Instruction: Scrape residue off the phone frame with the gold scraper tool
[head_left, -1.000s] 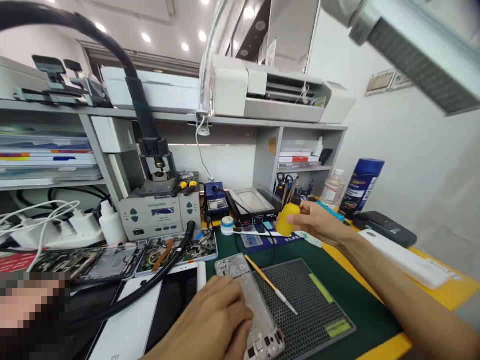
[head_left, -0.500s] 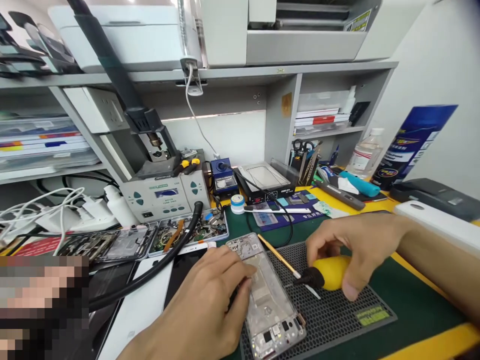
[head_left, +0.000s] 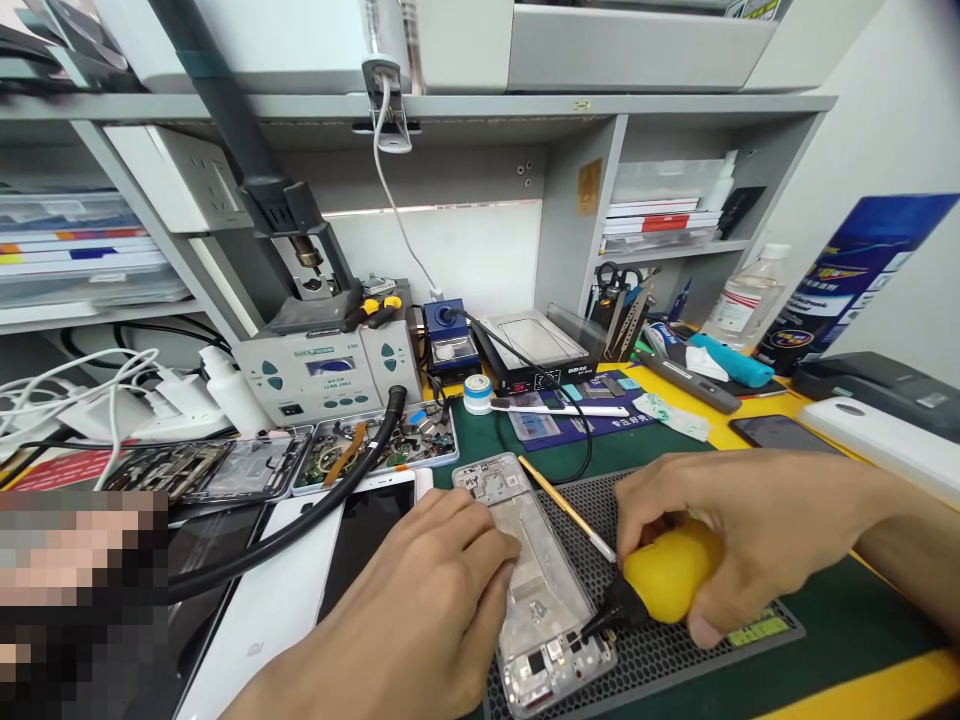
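A bare phone frame [head_left: 536, 560] lies lengthwise on the dark mesh mat [head_left: 637, 500], with small parts at its near end. My left hand [head_left: 427, 590] rests over its left edge, fingers bent and pressed on it; part of the frame is hidden underneath. In my right hand [head_left: 765, 540] is a yellow air blower bulb [head_left: 671, 570], squeezed between thumb and fingers. Its black nozzle points left and down, with the tip over the frame's near right corner. A thin yellow-handled brush [head_left: 566, 505] lies between the frame and the blower, its tip hidden.
Left of the frame lie phones, including a white one [head_left: 262, 600], under a thick black hose [head_left: 315, 530]. Behind are a tray of small parts [head_left: 442, 455], a grey hot-air station [head_left: 330, 375] and a heating plate [head_left: 529, 345]. A dark phone [head_left: 780, 435] lies at right.
My right hand has brought the blower's nozzle down and nearer, over the frame's near end. My left hand stays on the frame. The camera view has tilted down slightly.
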